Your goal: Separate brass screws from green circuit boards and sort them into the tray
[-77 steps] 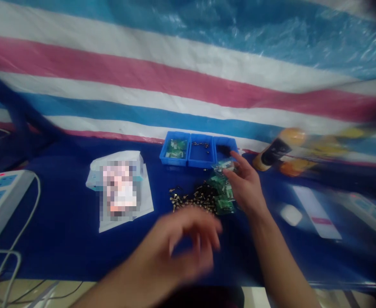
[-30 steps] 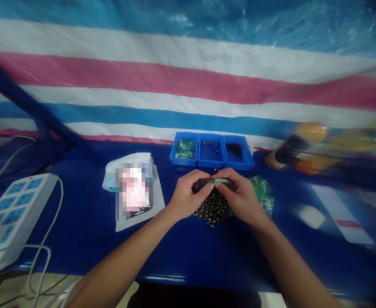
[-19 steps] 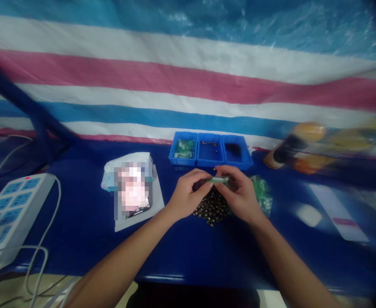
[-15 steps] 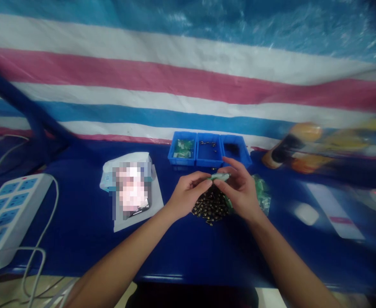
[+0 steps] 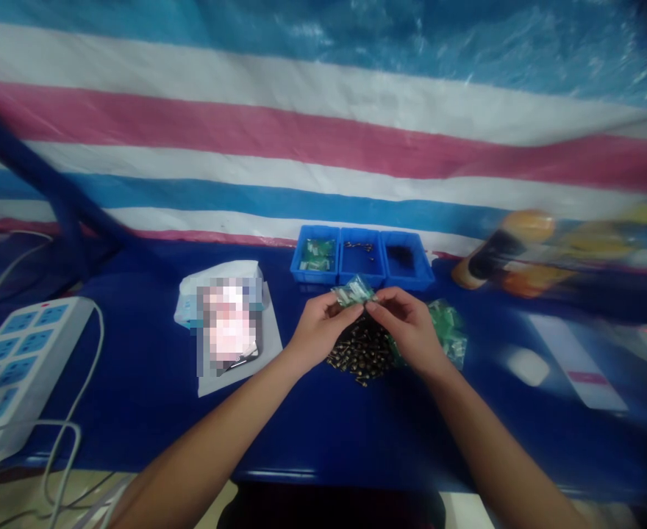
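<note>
My left hand (image 5: 317, 330) pinches a small green circuit board in a clear wrapper (image 5: 352, 292), holding it up over the blue table. My right hand (image 5: 409, 330) is closed in a pinch right beside it, fingertips touching the wrapper's right edge. Under both hands lies a heap of small dark and brass parts (image 5: 359, 353). A pile of more green boards in wrappers (image 5: 449, 329) lies just right of my right hand.
Three blue bins (image 5: 362, 257) stand in a row behind my hands. A white packet (image 5: 227, 323) lies to the left, and a white power strip with cable (image 5: 20, 360) at the far left. An orange and black tool (image 5: 500, 253) and white items lie to the right.
My left hand came in from the near side to meet my right hand above the heap. The wrapped board has since tilted up and shifted left, into my left fingers.
</note>
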